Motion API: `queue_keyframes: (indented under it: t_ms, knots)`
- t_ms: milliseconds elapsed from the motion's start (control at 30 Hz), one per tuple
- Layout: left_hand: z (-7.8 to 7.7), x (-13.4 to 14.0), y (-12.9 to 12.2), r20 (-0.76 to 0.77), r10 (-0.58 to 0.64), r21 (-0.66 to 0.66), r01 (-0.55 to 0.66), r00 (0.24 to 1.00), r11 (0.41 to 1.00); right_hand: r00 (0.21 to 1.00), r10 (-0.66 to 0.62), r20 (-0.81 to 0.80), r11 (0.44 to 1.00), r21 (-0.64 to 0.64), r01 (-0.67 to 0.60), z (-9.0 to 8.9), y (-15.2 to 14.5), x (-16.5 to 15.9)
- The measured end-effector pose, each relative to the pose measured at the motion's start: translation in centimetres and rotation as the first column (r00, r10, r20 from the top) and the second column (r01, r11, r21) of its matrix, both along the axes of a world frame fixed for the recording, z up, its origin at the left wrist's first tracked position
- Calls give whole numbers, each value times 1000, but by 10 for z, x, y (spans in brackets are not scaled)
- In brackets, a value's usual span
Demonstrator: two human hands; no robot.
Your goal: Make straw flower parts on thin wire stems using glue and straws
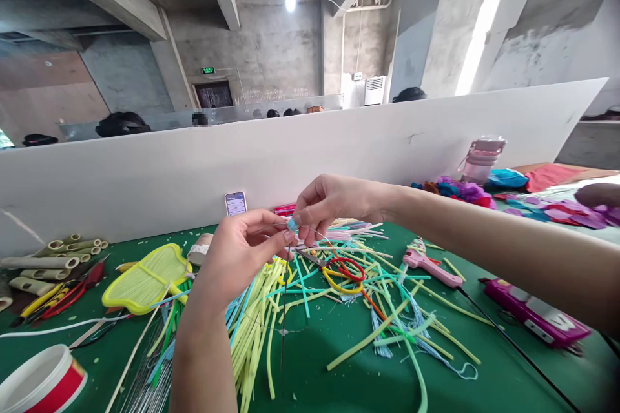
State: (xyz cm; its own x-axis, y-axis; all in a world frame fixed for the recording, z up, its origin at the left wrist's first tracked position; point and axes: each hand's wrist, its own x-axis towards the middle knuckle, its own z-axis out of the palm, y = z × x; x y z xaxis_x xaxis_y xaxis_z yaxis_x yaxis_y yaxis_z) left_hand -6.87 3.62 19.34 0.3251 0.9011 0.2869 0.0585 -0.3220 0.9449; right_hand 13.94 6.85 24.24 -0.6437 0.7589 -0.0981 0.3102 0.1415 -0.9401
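My left hand [242, 255] and my right hand [327, 205] meet in front of me, both with fingers pinched. Between the fingertips shows a small light-blue piece [292, 224], with the right fingers on it. A thin dark stick [285, 310] hangs down from the left fingertips, and a fine pale wire curves out beside the blue piece. How the stick, wire and blue piece join is hidden by the fingers. Below the hands lie scissors [345, 274] with red and yellow handles, among scattered yellow-green and mint strips [256, 329].
On the green table [314, 381], a yellow-green leaf-shaped frame [148, 279], pliers [72, 293], bamboo tubes [46, 262] and a paper tub [43, 381] lie left. A pink glue gun [431, 266], purple power strip [535, 313] and bottle [483, 160] are right. Another person's hand [598, 195] shows far right.
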Motion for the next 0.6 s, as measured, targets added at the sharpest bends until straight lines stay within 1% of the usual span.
queue_keyframes:
  t_ms: [133,267,333,433,600]
  knots:
    - [-1,0,3,6,-3,-25,3,1000,1000,1000,-19,3,998,57,18,-1,-1,0]
    - [-1,-1,5,-4,3,-29,-3,1000,1000,1000,-29,8,981,194,27,-2,-4,-2]
    - [-1,-2,5,-16,11,-25,-11,1000,1000,999,-41,4,970,240,39,-2,-6,-3]
    - [-1,-4,4,-20,16,-16,-17,1000,1000,999,-42,-4,969,242,42,-2,-7,-3]
    - [0,-3,2,-23,29,6,-29,999,1000,999,-19,-34,986,164,24,-4,-5,0]
